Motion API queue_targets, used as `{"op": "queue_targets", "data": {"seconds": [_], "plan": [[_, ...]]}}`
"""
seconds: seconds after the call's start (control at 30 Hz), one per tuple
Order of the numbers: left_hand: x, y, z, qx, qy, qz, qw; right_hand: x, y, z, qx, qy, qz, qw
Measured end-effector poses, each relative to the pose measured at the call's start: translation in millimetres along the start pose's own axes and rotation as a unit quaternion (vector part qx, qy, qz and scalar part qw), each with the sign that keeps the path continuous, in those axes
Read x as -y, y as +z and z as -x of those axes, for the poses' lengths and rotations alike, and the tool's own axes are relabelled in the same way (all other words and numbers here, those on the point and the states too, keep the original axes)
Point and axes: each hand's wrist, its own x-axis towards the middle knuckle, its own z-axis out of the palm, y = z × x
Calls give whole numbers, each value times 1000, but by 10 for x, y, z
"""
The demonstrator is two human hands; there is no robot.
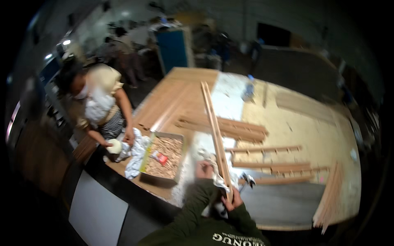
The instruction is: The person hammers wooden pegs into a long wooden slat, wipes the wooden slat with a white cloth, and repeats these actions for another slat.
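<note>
A long, narrow wooden strip [216, 127] with a groove along its length reaches from my body out across the table. Its near end is in my right hand [234, 200], whose fingers are wrapped round it. Just left of the strip is my left hand [204, 169], curled closed; blur hides what it holds, if anything. Crumpled white cloth [220, 180] lies against the strip between my two hands. To the left stands a box [179, 158] full of small wooden pieces [165, 147], with a red and white packet [161, 158] on top.
Several wooden strips [242, 128] lie across the worktable [295, 131], with a bundle [328, 197] at its right edge. A black tool [248, 179] is near my right hand. Across the left corner a co-worker [104, 102] holds a pale round object [114, 146] beside white cloth [137, 156].
</note>
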Motion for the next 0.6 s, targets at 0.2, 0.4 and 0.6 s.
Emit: {"op": "queue_targets", "data": {"seconds": [0.2,0.4,0.6], "plan": [[990,-619,-1031,-63,58,-1,996,623,-139,-370,63,254,-270,927],[1801,-1005,-2169,149,84,-436,884,630,-477,-40,-37,367,-350,861],[1716,-2006,-1700,4,391,-539,746,127,-1846,393,-207,412,-134,877]]}}
